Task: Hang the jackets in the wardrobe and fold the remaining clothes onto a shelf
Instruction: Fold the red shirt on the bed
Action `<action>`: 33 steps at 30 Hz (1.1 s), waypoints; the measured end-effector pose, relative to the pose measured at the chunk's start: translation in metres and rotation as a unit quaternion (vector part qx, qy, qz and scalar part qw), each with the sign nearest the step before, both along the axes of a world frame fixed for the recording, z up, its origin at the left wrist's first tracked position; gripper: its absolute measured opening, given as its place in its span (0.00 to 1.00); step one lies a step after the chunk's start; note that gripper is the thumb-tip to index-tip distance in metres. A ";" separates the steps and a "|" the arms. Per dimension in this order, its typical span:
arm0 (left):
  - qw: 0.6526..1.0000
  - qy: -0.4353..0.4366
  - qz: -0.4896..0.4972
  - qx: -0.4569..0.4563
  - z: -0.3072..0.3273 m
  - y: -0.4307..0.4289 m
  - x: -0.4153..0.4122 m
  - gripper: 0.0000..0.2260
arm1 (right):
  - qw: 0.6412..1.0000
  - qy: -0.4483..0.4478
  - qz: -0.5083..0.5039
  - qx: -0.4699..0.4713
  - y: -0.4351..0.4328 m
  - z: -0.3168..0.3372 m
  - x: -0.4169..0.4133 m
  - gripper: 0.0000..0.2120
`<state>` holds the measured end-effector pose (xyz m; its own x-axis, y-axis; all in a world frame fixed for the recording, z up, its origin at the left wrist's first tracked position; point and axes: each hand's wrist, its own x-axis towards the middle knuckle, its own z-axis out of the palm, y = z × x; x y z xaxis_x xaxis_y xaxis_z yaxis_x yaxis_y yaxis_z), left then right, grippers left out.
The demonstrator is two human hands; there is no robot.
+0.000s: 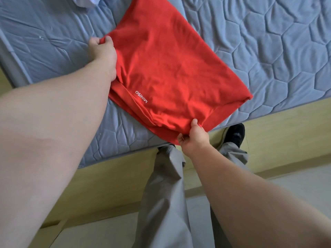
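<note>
I am pinching the folded red shirt [172, 68], lying on the mattress [279, 51] edge, with left hand [103, 54] at its far corner and right hand [193, 136] nearest, probably lifting it shelfward.

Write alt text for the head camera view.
A person's left hand grips one corner of a folded red shirt on a blue-grey quilted mattress, while the right hand pinches its near edge. White MINISO lettering shows on it.

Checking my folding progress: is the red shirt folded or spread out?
Folded: the red shirt lies on the mattress as a rectangle, stacked layers visible along its near edge.
</note>
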<state>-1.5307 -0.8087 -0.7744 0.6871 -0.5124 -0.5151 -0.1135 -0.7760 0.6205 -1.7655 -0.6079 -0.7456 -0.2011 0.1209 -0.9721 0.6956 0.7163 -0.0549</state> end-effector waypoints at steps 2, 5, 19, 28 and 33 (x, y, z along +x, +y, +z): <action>0.998 -0.057 -0.015 0.001 -0.002 0.004 -0.002 0.07 | 1.000 0.013 0.007 0.009 0.001 0.002 0.000 0.07; 0.991 -0.134 -0.029 0.005 0.002 0.014 -0.005 0.07 | 0.998 0.043 0.031 0.018 0.006 0.007 -0.003 0.08; 0.992 -0.069 0.084 0.064 0.009 0.061 -0.001 0.25 | 1.000 -0.009 -0.004 -0.003 0.033 0.023 -0.023 0.28; 0.985 0.050 -0.108 0.122 0.014 0.122 0.003 0.14 | 0.987 -0.142 0.078 -0.015 0.032 0.018 0.051 0.21; 0.971 0.001 -0.182 0.154 0.013 0.116 0.015 0.13 | 0.945 -0.142 0.289 0.051 0.027 0.020 0.063 0.11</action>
<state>-1.5154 -0.6924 -0.7619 0.4870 -0.5424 -0.6845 -0.4144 -0.8334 0.3655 -1.7029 -0.5813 -0.7254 0.0048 0.1674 -0.9859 0.1624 0.9727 0.1659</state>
